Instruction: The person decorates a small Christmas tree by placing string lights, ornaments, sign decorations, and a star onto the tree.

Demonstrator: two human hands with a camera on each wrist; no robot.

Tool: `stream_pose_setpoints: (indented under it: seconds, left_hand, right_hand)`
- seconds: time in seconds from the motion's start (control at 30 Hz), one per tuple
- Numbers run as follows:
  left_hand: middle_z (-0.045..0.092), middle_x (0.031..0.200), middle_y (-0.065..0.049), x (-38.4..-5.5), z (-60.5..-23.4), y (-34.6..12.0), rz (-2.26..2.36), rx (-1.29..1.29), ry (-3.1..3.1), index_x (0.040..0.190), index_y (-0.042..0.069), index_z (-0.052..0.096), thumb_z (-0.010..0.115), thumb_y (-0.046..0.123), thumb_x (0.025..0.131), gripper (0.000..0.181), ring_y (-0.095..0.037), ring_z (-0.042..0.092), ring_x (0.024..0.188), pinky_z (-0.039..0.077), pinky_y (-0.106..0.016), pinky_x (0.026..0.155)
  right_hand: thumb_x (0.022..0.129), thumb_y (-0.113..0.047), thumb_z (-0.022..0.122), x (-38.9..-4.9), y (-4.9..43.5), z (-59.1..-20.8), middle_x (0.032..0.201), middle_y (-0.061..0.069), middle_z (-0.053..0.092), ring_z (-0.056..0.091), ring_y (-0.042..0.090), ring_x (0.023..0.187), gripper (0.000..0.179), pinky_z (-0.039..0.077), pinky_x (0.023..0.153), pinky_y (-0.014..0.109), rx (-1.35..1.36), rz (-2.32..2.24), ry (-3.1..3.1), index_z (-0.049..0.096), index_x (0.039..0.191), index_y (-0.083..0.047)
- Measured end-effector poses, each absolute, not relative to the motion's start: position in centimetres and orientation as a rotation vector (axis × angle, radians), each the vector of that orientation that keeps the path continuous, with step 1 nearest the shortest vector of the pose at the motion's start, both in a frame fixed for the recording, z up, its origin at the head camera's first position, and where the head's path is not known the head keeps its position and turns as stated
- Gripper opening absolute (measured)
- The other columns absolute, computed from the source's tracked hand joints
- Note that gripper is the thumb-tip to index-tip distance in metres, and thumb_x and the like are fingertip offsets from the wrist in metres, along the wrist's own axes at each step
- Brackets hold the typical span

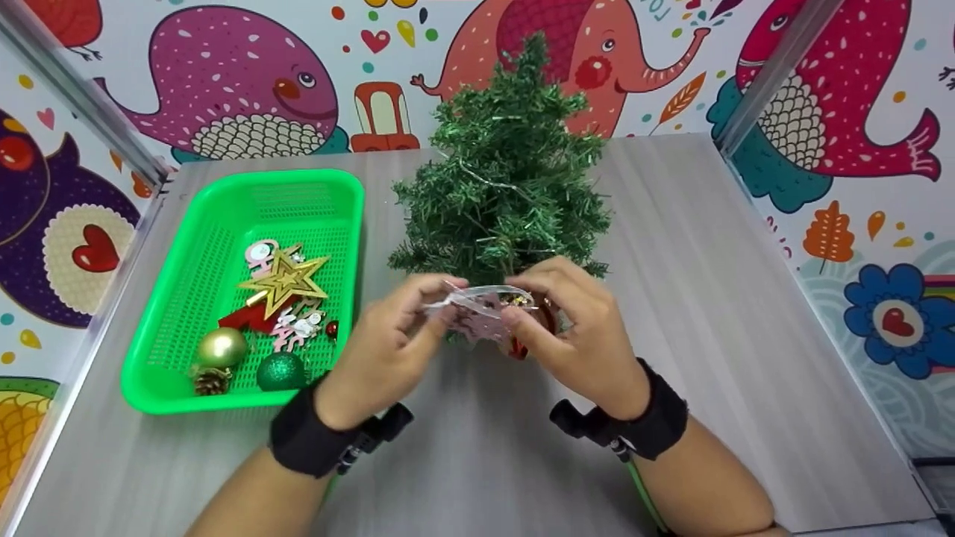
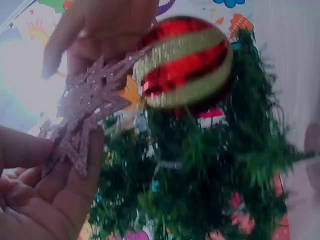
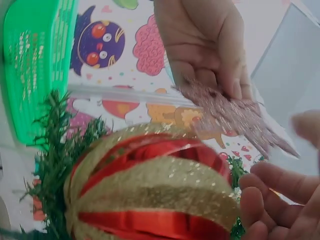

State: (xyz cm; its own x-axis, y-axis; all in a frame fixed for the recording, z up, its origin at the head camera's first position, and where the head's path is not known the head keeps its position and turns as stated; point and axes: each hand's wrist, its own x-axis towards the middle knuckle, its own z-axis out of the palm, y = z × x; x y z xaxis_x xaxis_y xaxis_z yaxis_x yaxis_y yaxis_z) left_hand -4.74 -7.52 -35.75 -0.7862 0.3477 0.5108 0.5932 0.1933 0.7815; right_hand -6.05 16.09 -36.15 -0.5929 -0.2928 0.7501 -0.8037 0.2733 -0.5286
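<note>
My left hand (image 1: 388,347) pinches a pink glittery snowflake ornament (image 1: 481,322) between thumb and fingers. A pale, see-through ribbon loop (image 1: 485,291) stretches from the left fingertips toward my right hand (image 1: 586,328). The right thumb and fingers stand apart around the loop's far end, and I see nothing gripped in them. Behind the hands, a red-and-gold striped ball (image 2: 185,65) is against the green tinsel Christmas tree (image 1: 507,179); it fills much of the right wrist view. In the left wrist view the snowflake (image 2: 90,110) lies over the left fingers.
To the left, a green plastic basket (image 1: 134,373) holds a gold star (image 1: 285,282), a gold ball (image 1: 222,347), a green glitter ball (image 1: 281,371), a pinecone (image 1: 213,380) and small figures. Cartoon-printed panels (image 1: 888,261) enclose the grey table (image 1: 716,298) at back and sides.
</note>
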Motion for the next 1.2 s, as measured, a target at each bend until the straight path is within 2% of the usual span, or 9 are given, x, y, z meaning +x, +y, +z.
stream_pose_setpoints:
  seconds: [0.17, 0.43, 0.53, 0.67, 0.8, 0.97, 1.03, 1.13, 1.2]
  left_hand:
    - [0.074, 0.115, -0.018, -4.6, -36.5, -6.2, -1.672, -0.89, -2.192, 0.124, -0.007, 0.061, 0.061, -0.008, 0.098, 0.026, -0.023, 0.076, 0.094, 0.063, -0.029, 0.076]
    - [0.074, 0.119, -0.018, -4.0, -36.8, -5.6, -1.701, -0.904, -2.202, 0.125, -0.006, 0.062, 0.061, -0.009, 0.096, 0.029, -0.024, 0.074, 0.105, 0.063, -0.031, 0.084]
    - [0.075, 0.115, -0.017, -3.5, -36.7, -5.5, -1.685, -0.98, -2.219, 0.126, -0.005, 0.063, 0.06, -0.009, 0.096, 0.031, -0.021, 0.074, 0.092, 0.062, -0.028, 0.075]
    - [0.075, 0.114, -0.015, -2.9, -36.7, -5.1, -1.554, -1.092, -2.253, 0.13, -0.003, 0.064, 0.061, -0.009, 0.095, 0.035, -0.013, 0.068, 0.077, 0.058, -0.021, 0.065]
    - [0.074, 0.116, -0.013, -2.4, -36.8, -4.6, -1.35, -1.18, -2.279, 0.133, -0.001, 0.065, 0.065, -0.006, 0.094, 0.039, -0.012, 0.07, 0.085, 0.058, -0.019, 0.072]
    - [0.074, 0.106, -0.008, -1.7, -36.7, -4.4, -1.213, -1.268, -2.296, 0.13, 0.0, 0.067, 0.068, -0.004, 0.093, 0.038, -0.012, 0.069, 0.086, 0.057, -0.018, 0.075]
    - [0.075, 0.109, -0.009, -1.5, -36.6, -4.4, -1.222, -1.289, -2.301, 0.133, -0.001, 0.065, 0.069, -0.002, 0.093, 0.04, -0.013, 0.071, 0.091, 0.058, -0.018, 0.08]
    - [0.073, 0.122, -0.009, -1.4, -36.5, -4.5, -1.357, -1.259, -2.308, 0.139, 0.0, 0.061, 0.073, 0.006, 0.095, 0.046, -0.015, 0.072, 0.108, 0.058, -0.024, 0.094]
    - [0.073, 0.126, -0.008, -1.5, -36.4, -4.4, -1.516, -1.19, -2.294, 0.14, 0.001, 0.06, 0.076, 0.012, 0.095, 0.049, -0.016, 0.072, 0.111, 0.059, -0.029, 0.095]
  right_hand:
    - [0.099, -0.013, 0.072, -5.9, 16.1, -35.8, 0.094, 0.011, 0.067, 0.054, 0.014, 0.074, 0.01, 0.043, 0.061, 0.02, 0.949, 1.378, -1.972, 0.076, 0.096, -0.005]
    - [0.102, -0.023, 0.068, -5.5, 16.5, -35.3, 0.091, 0.009, 0.069, 0.06, 0.015, 0.082, 0.022, 0.048, 0.07, 0.022, 0.875, 1.47, -1.931, 0.074, 0.091, -0.005]
    - [0.103, -0.023, 0.067, -5.3, 16.9, -34.9, 0.09, 0.007, 0.07, 0.063, 0.015, 0.083, 0.024, 0.05, 0.073, 0.024, 0.896, 1.574, -1.905, 0.074, 0.09, -0.003]
    - [0.102, -0.012, 0.067, -4.8, 17.4, -34.4, 0.09, 0.004, 0.072, 0.066, 0.016, 0.083, 0.021, 0.055, 0.072, 0.025, 0.945, 1.806, -1.862, 0.072, 0.091, 0.005]
    - [0.1, -0.001, 0.065, -4.0, 18.0, -33.8, 0.089, 0.002, 0.073, 0.07, 0.014, 0.08, 0.015, 0.06, 0.07, 0.026, 0.964, 1.999, -1.855, 0.067, 0.095, 0.013]
    - [0.098, 0.006, 0.064, -3.5, 17.9, -33.7, 0.086, 0.005, 0.071, 0.069, 0.013, 0.074, 0.006, 0.06, 0.066, 0.025, 1.053, 2.007, -1.876, 0.068, 0.098, 0.011]
    - [0.096, 0.007, 0.065, -3.5, 17.7, -33.9, 0.085, 0.008, 0.071, 0.065, 0.013, 0.07, 0.006, 0.057, 0.062, 0.024, 1.113, 1.948, -1.887, 0.07, 0.099, 0.008]
    - [0.093, 0.011, 0.066, -3.4, 17.1, -34.3, 0.085, 0.012, 0.071, 0.061, 0.012, 0.061, 0.013, 0.053, 0.054, 0.021, 1.191, 1.845, -1.921, 0.073, 0.102, 0.004]
    - [0.091, 0.012, 0.068, -3.4, 16.7, -34.7, 0.086, 0.012, 0.072, 0.057, 0.012, 0.059, 0.017, 0.049, 0.052, 0.02, 1.212, 1.764, -1.955, 0.074, 0.102, 0.001]
